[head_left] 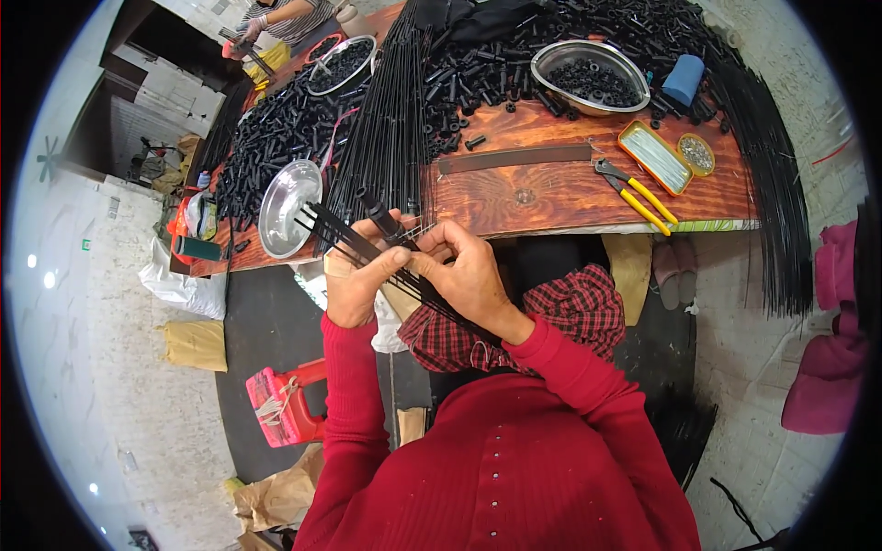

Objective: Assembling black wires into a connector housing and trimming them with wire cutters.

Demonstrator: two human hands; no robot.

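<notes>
Above my lap, my left hand [352,286] is closed round a bundle of thin black rods [342,241] and a black tube-shaped part [378,213]. The rods slant from the upper left down to the right, passing under my right hand [473,286]. My right hand is closed in a pinch beside the tube, its fingers at a thin silvery wire [421,231] by the tube's lower end. Exactly how the wire sits on the tube is hidden by the fingers. A shiny metal bowl [277,213] stands just beyond my left hand at the table edge.
Yellow-handled pliers [646,204], an orange-rimmed tray [678,186] of silvery wires and a small round dish [697,156] lie at the table's right. Black parts [478,75] and long black rods [381,119] heap behind. A co-worker's gloved hands [254,28] hold rods at far left.
</notes>
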